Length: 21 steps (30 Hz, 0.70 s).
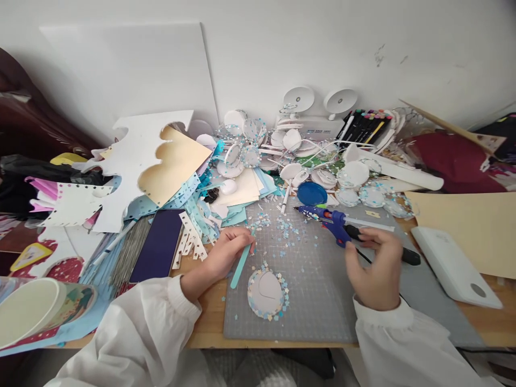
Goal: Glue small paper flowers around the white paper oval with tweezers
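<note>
My left hand [231, 250] is closed around a teal craft stick [241, 267], which slants down over the cutting mat [314, 306]. Below it lies a round white disc [265, 293] edged with small blue and cream paper stars; a thin curved line shows on its face. My right hand [377, 269] is over the mat, thumb and fingers apart. Just left of it rests a blue glue gun [328, 219], its nozzle pointing left. A black-handled tool [410, 256] passes partly behind my right hand; its kind is hidden. Loose paper stars [284, 231] are scattered beyond the disc.
Finished-looking white discs and wires [250, 156] crowd the back by the wall. Paper sheets [173, 166], a dark purple box [158, 246] and a tub [32, 312] fill the left. A white device [455, 266] stands right; a blue lid [312, 193] lies behind the glue gun.
</note>
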Motion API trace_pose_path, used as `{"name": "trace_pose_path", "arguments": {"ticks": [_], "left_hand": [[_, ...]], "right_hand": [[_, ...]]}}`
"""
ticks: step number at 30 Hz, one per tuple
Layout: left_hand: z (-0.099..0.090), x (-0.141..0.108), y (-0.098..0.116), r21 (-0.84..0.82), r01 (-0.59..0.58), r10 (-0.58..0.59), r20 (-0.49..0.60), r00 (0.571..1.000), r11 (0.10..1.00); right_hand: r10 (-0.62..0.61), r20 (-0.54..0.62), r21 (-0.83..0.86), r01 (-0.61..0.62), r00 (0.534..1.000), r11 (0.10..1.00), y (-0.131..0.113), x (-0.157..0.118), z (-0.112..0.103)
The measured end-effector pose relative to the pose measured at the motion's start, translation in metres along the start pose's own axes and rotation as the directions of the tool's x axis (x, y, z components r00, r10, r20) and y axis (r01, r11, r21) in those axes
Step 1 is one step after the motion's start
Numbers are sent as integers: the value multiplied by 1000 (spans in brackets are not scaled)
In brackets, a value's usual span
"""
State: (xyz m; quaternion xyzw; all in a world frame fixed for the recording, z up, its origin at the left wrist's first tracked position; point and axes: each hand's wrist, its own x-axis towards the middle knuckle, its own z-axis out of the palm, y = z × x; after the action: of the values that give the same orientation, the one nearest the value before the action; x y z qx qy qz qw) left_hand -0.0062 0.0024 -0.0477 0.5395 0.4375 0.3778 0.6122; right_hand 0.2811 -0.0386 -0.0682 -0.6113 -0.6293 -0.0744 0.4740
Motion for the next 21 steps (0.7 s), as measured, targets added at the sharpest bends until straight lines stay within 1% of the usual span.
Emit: {"name": "trace_pose_path", "arguments": {"ticks": [2, 4, 7, 10, 12, 14, 15, 16, 17, 19, 20, 21], "left_hand": [[0, 0, -1, 14, 0, 0, 4, 1000, 1000], [0, 1, -1, 23, 4, -4, 13, 1000, 1000], [0, 1, -1, 9, 11, -12, 30, 999, 1000], [-1, 1, -2, 1, 21, -21, 46, 999, 1000], [-2, 0, -4, 10, 22, -22, 52, 998, 1000], [-2, 0, -5, 19, 32, -33, 58, 998, 999], [-2, 0, -6, 25, 36, -38, 69, 997, 999], [-2, 0, -6, 34, 35, -38, 85, 996, 999], [-2, 0, -6, 46, 28, -33, 103, 994, 999], [-2, 0, -6, 80, 1, -12, 140, 990, 997], [-2, 0, -5, 99, -12, -4, 159, 987, 995], [-2, 0, -5, 116, -19, -1, 174, 985, 993]], "right_hand": [[-43, 87, -123, 54, 995, 991, 5, 5, 9], [-65, 187, -234, 109, 980, 966, 6, 9, 20], [-1, 301, -367, 117, 953, 923, 3, 13, 34], [65, 367, -415, 101, 928, 904, -3, 18, 40], [67, 346, -357, 66, 936, 932, -7, 26, 40], [72, 281, -226, -7, 957, 974, -11, 34, 40], [104, 251, -157, -65, 962, 985, -14, 38, 39], [169, 230, -103, -149, 958, 984, -18, 40, 39], [255, 224, -58, -248, 941, 967, -22, 41, 40], [411, 257, 16, -429, 875, 903, -30, 38, 41], [458, 285, 53, -491, 842, 869, -34, 35, 42], [481, 312, 89, -530, 819, 843, -38, 31, 43]]}}
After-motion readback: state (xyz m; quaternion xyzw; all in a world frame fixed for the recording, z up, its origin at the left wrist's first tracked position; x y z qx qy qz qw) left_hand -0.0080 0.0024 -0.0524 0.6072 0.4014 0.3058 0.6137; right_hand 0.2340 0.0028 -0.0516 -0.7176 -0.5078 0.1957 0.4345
